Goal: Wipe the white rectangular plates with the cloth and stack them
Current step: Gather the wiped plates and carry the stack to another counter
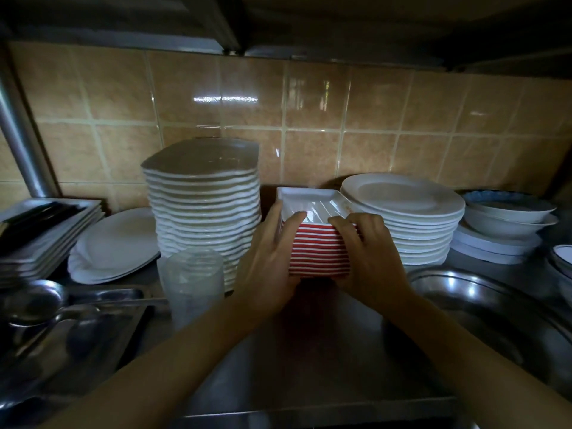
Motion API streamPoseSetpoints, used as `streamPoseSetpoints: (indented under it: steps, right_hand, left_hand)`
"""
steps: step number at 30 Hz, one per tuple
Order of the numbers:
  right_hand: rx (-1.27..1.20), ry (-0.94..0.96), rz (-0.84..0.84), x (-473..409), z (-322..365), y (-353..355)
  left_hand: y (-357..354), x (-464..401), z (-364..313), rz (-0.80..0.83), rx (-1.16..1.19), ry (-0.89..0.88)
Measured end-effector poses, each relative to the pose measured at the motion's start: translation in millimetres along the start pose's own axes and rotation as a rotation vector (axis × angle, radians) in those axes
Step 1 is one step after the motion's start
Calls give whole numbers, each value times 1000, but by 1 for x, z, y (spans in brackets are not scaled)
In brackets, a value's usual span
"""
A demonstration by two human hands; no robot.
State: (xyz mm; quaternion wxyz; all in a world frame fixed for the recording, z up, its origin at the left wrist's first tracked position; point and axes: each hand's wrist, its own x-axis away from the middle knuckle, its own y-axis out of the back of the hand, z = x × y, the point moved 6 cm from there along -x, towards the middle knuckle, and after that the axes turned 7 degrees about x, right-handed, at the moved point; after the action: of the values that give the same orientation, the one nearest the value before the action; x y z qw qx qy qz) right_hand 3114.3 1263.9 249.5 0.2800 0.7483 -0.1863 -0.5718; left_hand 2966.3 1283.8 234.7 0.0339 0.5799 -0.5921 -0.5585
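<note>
Stack of plates [320, 252]: a pile of rectangular plates, white inside and red on the outer sides, standing on the steel counter [309, 351] near the back, in front of the tiled wall [278, 97].
Top plate [312, 201]: white, with shallow ridges; its long side runs away from the person toward the wall, so the short end faces the hands.
Left hand [269, 258]: it holds the left side of the pile, fingers curled round the corner, thumb on the near rim of the top plate.
Right hand [368, 252]: it holds the right side of the pile, fingers curled over the near rim.
Which hand is nearer: both are on the pile, one on each side (neither has to reach).
Cloth: I cannot see it anywhere.
Judgement: the pile lies straight ahead between the hands, so I think it would come toward the person along its long side.
Neighbours: a tall pile of wavy plates [204, 209] is just beside on the left, round plates [408, 212] touch or almost touch on the right, and a plastic cup [193, 280] stands near the left wrist.
</note>
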Motion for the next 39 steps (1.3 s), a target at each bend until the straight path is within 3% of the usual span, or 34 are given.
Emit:
streamPoseSetpoints:
  steps: [22,39]
  right_hand:
    - [-52,-79,237,-28,-22,-59]
    - [-95,-100,221,-30,-15,-60]
  left_hand:
    - [-21,-46,17,35,-159,43]
    - [-24,-46,19,38,-243,104]
